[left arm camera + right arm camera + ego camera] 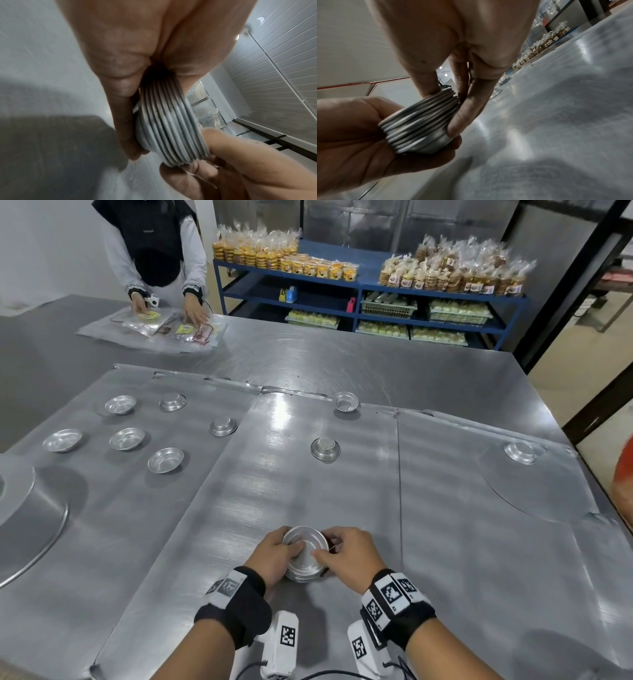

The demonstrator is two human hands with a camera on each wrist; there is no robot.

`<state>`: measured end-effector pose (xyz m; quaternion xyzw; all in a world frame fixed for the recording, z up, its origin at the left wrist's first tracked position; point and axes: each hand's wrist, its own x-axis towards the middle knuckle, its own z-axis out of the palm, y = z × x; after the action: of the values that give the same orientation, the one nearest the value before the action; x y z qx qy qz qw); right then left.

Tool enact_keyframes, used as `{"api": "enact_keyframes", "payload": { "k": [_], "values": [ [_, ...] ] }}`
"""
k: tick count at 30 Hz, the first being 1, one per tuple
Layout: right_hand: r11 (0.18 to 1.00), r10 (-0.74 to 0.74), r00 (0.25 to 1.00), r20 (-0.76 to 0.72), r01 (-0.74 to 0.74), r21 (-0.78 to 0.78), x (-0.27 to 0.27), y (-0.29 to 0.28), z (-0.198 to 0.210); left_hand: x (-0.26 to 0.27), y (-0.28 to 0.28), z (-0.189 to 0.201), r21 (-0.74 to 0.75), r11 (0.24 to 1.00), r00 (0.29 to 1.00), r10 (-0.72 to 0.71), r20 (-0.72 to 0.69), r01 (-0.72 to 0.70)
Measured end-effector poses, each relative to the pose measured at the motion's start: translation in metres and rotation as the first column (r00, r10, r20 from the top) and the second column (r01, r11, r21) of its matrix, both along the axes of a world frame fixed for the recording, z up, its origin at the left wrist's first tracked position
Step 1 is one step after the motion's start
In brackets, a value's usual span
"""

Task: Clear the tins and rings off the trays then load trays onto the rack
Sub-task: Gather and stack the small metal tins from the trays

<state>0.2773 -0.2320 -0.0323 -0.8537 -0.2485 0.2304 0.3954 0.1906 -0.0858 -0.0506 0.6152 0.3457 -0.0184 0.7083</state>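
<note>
Both hands meet over the near edge of the middle tray, sharing one stack of nested tins. My left hand cups the stack from its left side, fingers curled beneath and thumb laid across the open top tin; the left wrist view shows those fingers wrapped along the ridged rims. My right hand pinches the stack's right rim, thumb on top and fingertips pressed against the lower tins, as the right wrist view shows. Whether the stack touches the tray or is lifted just above it, I cannot tell. Straight ahead of the grip, on the same tray, an upturned tin sits face down, and farther beyond it an upright tin stands at the tray's far edge. Well off to the right of the grip, another upturned tin rests on the right tray. Ahead and left of the grip, the left tray carries six scattered tins, some upright, some inverted. Across the steel table a second person handles plastic bags.
</note>
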Motion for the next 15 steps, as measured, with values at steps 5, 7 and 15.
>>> {"api": "enact_keyframes", "payload": {
  "k": [5, 7, 15],
  "values": [
    [0.999, -0.015, 0.998, -0.056, 0.013, -0.034, -0.005, 0.005, 0.001, -0.009, 0.003, 0.01, 0.047, 0.996, 0.996, -0.072, -0.054, 0.075],
    [0.998, -0.007, 0.999, -0.052, 0.004, -0.058, -0.006, 0.006, 0.001, -0.014, 0.008, 0.014, 0.124, 0.983, 0.988, -0.127, -0.084, 0.137],
    [0.995, 0.005, 0.997, -0.072, -0.012, -0.102, -0.016, 0.011, -0.003, -0.024, 0.019, 0.023, 0.505, 0.777, 0.925, -0.278, -0.26, 0.376]
  ]
}}
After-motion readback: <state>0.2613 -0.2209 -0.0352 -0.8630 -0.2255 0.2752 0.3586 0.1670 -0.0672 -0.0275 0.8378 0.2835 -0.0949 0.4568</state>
